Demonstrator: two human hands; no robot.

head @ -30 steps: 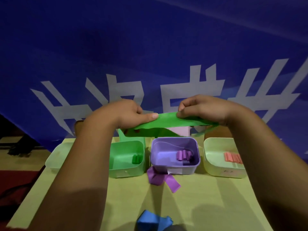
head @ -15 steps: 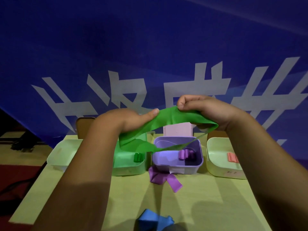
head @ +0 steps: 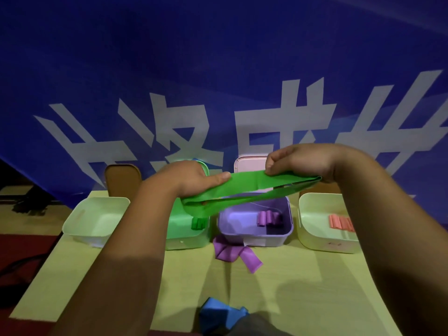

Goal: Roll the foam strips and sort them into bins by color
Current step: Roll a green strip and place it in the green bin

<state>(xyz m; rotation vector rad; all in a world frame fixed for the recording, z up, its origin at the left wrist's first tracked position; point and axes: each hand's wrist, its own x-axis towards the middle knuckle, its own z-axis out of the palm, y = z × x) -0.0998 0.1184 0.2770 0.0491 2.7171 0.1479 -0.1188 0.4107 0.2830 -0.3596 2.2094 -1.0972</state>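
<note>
A long green foam strip [head: 247, 187] is stretched in the air above the bins, doubled over into two layers. My left hand [head: 191, 178] grips its left end with the thumb laid along the top. My right hand [head: 295, 161] pinches the strip near its right fold. Below stand a green bin [head: 186, 238] with green rolls [head: 198, 223], a purple bin [head: 257, 236] with purple rolls [head: 266, 218], and a pale bin [head: 320, 238] with pink rolls [head: 339, 221].
A pale bin [head: 94, 221] with nothing visible in it stands at the left of the yellow table [head: 291, 287]. A loose purple strip [head: 235, 253] lies in front of the purple bin. Blue strips [head: 218, 314] lie at the near edge. Bin lids lean against the blue banner behind.
The green strip sagged in a loose loop half a second ago; now both hands have pulled it taut and nearly level. The view has shifted slightly.
</note>
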